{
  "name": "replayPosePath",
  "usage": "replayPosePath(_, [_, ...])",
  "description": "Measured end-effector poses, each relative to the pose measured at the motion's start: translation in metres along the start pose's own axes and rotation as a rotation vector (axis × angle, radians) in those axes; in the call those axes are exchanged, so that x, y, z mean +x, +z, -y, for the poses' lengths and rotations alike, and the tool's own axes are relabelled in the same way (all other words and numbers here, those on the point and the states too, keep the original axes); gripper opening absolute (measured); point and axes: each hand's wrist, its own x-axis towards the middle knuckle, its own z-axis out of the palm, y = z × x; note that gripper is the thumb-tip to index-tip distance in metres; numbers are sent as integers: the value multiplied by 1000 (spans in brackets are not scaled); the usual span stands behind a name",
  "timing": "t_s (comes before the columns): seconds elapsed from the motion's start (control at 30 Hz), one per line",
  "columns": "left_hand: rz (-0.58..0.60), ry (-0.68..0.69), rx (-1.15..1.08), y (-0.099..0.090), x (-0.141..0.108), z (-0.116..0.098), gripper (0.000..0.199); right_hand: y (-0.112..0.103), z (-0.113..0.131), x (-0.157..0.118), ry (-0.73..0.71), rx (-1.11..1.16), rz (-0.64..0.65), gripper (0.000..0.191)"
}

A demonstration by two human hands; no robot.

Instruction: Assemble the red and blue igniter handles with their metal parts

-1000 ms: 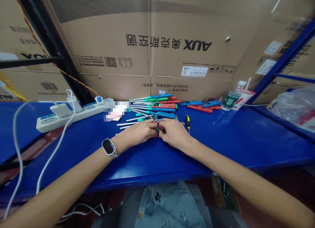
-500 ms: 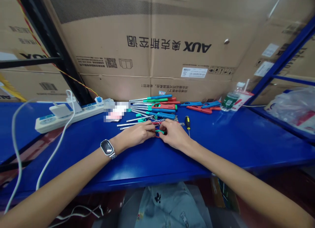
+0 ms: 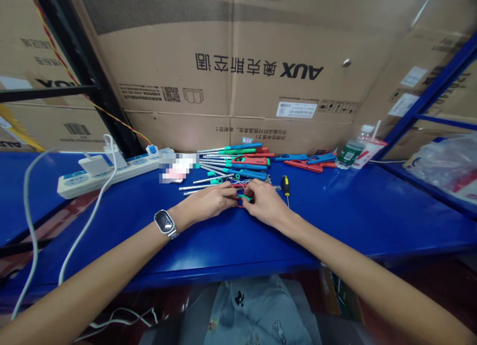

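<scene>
Both my hands meet over the blue tabletop, fingers bent close together. My left hand, with a watch on the wrist, is closed at the left end of a red lighter casing, mostly hidden by fingers. My right hand pinches a small green plastic piece at the casing's right side. Thin pale wires show just above the fingers. Directly beyond lie several long-necked lighters with metal tubes and blue, green or red handles. A screwdriver with a yellow and black handle lies right of my right hand.
Blue and red handle shells lie at the back right, near a water bottle and a cup with a straw. A power strip with white cables stands left. Large cardboard closes off the back.
The whole view has shifted slightly, so things sit a little further right. My hands keep almost the same pose around the green piece and the red casing.
</scene>
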Motion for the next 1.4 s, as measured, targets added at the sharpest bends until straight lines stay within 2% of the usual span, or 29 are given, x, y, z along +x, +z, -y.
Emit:
replayPosePath(0.2, [-3,-15,-21,-4,2,-4,29,-5,5,-3,-34,-110,41,1])
replayPosePath(0.4, [13,-51,-71,-2,1,-1,29,-11,8,-6,-55,-243,97,11])
replayPosePath(0.5, [30,-58,-71,-1,0,0,28,-14,5,-9,-131,-281,108,17])
replayPosePath(0.73, [1,-75,-96,-3,0,-4,24,-19,-3,-26,-235,-273,65,28])
replayPosePath(0.8, [-18,-121,-117,-7,0,-5,19,-21,-5,-32,-249,-291,69,34])
replayPosePath(0.9, [-37,-247,-141,-15,-2,-6,23,-21,-6,-39,-247,-310,91,44])
replayPosePath(1.07, [31,-467,-173,-27,-9,-1,23,-20,-7,-43,-202,-259,110,49])
replayPosePath(1.17, [70,-507,-186,-26,-13,3,22,-21,-11,-34,-192,-182,73,42])
replayPosePath(1.27, [103,-504,-206,-23,-14,6,20,-26,-20,-13,-162,-158,53,34])
replayPosePath(1.4, [128,-468,-241,-21,-12,8,18,-35,-34,19,-153,-150,219,28])
